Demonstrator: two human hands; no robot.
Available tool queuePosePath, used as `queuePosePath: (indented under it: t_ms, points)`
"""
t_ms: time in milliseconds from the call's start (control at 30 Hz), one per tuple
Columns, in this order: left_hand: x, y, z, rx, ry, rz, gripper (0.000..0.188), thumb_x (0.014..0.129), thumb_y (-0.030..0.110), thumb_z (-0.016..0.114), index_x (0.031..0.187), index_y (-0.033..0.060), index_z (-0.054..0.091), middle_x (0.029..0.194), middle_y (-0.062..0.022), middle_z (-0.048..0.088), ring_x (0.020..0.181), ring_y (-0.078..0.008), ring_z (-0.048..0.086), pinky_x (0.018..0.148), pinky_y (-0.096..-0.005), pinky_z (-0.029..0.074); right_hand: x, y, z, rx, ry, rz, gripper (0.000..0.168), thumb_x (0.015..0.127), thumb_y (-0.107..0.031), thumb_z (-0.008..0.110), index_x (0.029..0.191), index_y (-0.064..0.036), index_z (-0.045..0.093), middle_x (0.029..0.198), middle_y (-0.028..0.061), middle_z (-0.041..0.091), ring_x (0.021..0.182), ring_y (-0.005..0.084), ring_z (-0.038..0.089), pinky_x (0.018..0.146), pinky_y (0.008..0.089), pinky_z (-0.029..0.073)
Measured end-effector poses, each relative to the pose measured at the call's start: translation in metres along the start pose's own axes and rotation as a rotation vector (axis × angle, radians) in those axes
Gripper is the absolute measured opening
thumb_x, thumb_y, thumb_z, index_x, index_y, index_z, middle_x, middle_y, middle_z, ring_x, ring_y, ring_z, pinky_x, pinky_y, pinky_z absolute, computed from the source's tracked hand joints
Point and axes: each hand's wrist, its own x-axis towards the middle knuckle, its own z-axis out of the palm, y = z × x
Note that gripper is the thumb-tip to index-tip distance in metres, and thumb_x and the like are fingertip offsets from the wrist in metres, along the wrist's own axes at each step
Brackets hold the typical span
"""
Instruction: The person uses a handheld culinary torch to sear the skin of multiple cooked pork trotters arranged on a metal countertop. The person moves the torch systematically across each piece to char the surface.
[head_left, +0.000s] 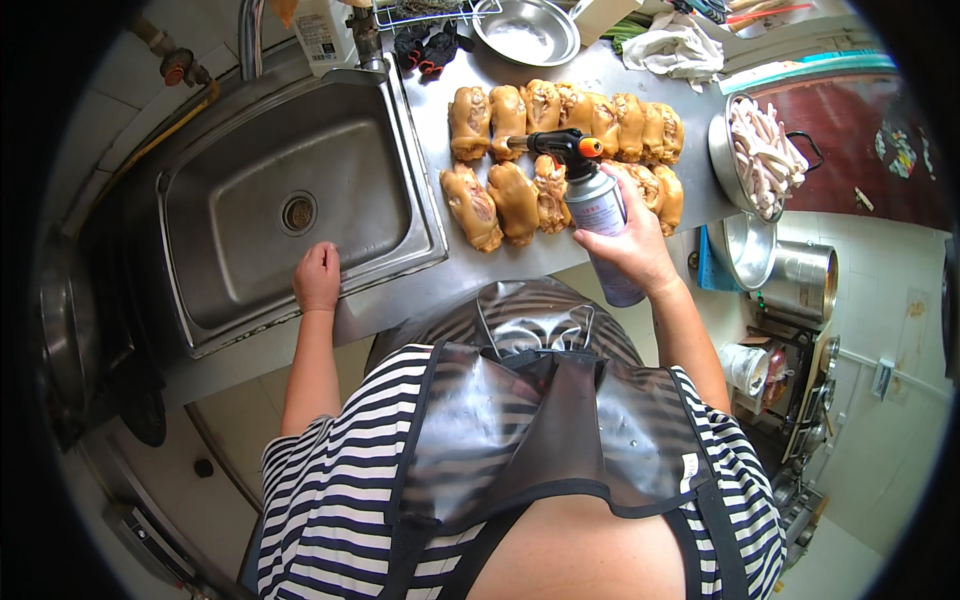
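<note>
My right hand (641, 244) grips the canister of a butane torch (596, 202) with a black head and an orange knob. Its metal nozzle points left, over the second piece from the left in the back row; I cannot make out a flame. Two rows of browned, skin-on pork knuckles (513, 199) lie on the steel counter (397, 300), some hidden behind the torch and hand. Curled into a loose fist, my left hand (317, 276) rests at the front rim of the stainless-steel sink (255, 225), with nothing visible in it.
Behind the knuckles are a steel pan (527, 31), black gloves (433, 49) and a white cloth (675, 49). A steel pot (721, 154) of pale chicken feet (765, 154) stands at the right. A faucet (367, 45) and a white jug (322, 34) are behind the sink.
</note>
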Motion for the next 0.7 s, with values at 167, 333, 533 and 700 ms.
queuePosePath:
  t_ms: [167, 333, 533, 700]
  points:
    - [0.000, 0.002, -0.001, 0.009, 0.002, 0.003, 0.018, 0.089, 0.026, 0.055, 0.089, 0.0114, 0.065, 0.088, -0.0096, 0.066, 0.082, -0.0323, 0.062, 0.070, -0.0411, 0.050, 0.005, 0.007, 0.003, -0.113, 0.072, -0.093, 0.086, 0.066, -0.025, 0.080, 0.139, -0.010, 0.038, 0.117, 0.0158, 0.062, 0.104, 0.0245, 0.063, 0.091, 0.0347, 0.048]
    - [0.000, 0.001, 0.000, 0.008, 0.002, 0.011, 0.018, 0.089, 0.025, 0.054, 0.089, 0.0113, 0.065, 0.088, -0.0096, 0.066, 0.082, -0.0323, 0.063, 0.069, -0.0410, 0.050, 0.012, 0.009, 0.005, -0.093, 0.074, -0.089, 0.086, 0.065, -0.025, 0.079, 0.139, -0.010, 0.037, 0.117, 0.0172, 0.062, 0.104, 0.0265, 0.063, 0.090, 0.0354, 0.048]
    - [0.000, 0.000, 0.001, -0.006, 0.001, 0.004, 0.018, 0.089, 0.025, 0.054, 0.089, 0.0112, 0.065, 0.088, -0.0101, 0.066, 0.081, -0.0324, 0.063, 0.069, -0.0409, 0.050, 0.021, 0.007, 0.004, -0.109, 0.094, -0.120, 0.086, 0.064, -0.025, 0.079, 0.139, -0.010, 0.038, 0.117, 0.0177, 0.062, 0.103, 0.0283, 0.063, 0.090, 0.0360, 0.048]
    - [0.000, 0.000, 0.001, 0.002, 0.006, 0.005, 0.018, 0.089, 0.026, 0.054, 0.089, 0.0112, 0.065, 0.087, -0.0103, 0.066, 0.081, -0.0325, 0.062, 0.069, -0.0411, 0.050, 0.029, -0.001, 0.001, -0.176, 0.112, -0.163, 0.087, 0.065, -0.027, 0.079, 0.138, -0.009, 0.037, 0.114, 0.0191, 0.062, 0.101, 0.0302, 0.064, 0.089, 0.0372, 0.049]
